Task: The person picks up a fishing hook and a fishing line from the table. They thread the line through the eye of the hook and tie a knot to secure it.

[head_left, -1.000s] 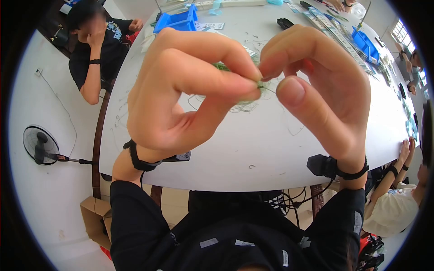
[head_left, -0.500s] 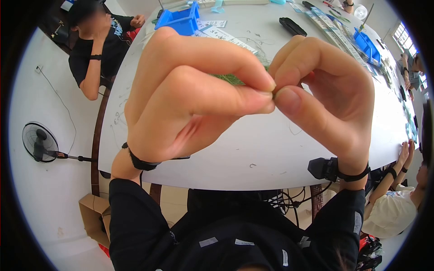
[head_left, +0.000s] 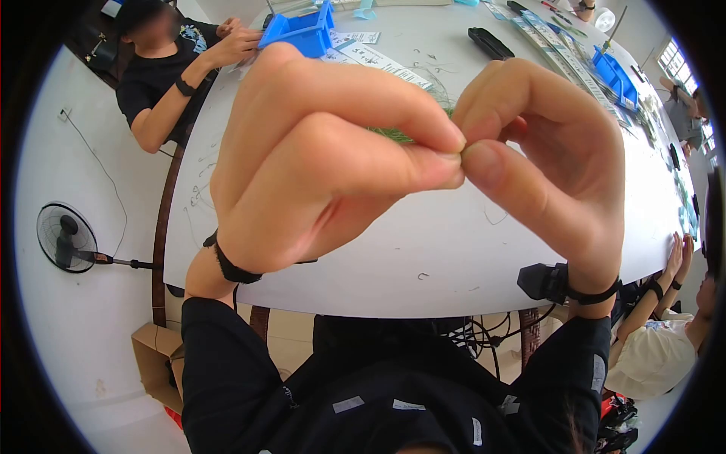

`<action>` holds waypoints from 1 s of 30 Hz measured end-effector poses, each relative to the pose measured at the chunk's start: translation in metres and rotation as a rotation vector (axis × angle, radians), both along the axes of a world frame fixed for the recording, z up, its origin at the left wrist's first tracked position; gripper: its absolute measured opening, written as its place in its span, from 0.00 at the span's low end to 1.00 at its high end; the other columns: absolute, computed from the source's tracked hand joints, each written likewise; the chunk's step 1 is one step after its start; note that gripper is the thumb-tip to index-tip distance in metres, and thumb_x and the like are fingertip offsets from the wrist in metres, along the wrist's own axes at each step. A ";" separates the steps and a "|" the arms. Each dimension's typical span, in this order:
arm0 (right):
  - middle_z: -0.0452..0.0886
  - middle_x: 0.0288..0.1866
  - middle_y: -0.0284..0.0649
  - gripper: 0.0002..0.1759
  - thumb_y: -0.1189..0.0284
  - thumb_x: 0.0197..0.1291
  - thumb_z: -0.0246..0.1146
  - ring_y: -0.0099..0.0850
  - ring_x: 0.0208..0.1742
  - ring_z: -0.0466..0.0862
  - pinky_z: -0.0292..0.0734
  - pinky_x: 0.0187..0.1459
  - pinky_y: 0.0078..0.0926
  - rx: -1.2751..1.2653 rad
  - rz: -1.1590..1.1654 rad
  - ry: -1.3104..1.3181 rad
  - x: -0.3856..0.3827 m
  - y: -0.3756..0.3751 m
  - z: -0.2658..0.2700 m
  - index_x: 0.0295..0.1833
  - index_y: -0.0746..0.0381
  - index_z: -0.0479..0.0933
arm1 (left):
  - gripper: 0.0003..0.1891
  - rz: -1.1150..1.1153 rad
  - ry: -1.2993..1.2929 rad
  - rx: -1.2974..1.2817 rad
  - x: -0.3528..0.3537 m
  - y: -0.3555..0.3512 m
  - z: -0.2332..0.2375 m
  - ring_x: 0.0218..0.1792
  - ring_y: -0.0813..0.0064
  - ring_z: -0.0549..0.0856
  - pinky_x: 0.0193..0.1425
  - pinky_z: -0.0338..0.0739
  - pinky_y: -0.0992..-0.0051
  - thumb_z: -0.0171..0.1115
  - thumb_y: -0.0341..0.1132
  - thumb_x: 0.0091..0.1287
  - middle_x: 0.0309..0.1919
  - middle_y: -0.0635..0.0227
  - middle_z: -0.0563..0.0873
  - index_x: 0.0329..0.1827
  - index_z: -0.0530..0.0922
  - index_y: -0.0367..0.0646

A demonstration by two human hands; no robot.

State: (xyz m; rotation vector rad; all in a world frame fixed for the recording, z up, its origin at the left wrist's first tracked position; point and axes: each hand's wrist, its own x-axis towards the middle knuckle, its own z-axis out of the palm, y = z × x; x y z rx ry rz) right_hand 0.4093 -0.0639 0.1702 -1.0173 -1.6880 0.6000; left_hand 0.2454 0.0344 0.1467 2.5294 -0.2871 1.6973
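Observation:
My left hand and my right hand are raised over the white table, thumb and forefinger of each pinched, with the fingertips meeting. Whatever sits between the tips is too small and hidden to make out. Behind my left fingers lies a bundle of green line, partly covered. A small dark hook rests on the tabletop below my hands.
Beyond my hands are a blue bin, printed cards and a black case. Another blue bin stands at the right. A person sits at the left; others are at the right edge.
My pinched hands have shifted very slightly to the right. The person at the left has lowered a hand from the face towards the table beside the blue bin.

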 end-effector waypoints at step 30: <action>0.76 0.23 0.35 0.13 0.85 0.34 0.69 0.23 0.22 0.69 0.60 0.25 0.17 0.200 0.058 -0.557 0.012 -0.017 0.034 0.31 0.65 0.78 | 0.14 -0.047 0.002 -0.027 -0.003 -0.003 0.007 0.27 0.78 0.73 0.31 0.65 0.82 0.69 0.17 0.43 0.36 0.62 0.80 0.30 0.76 0.42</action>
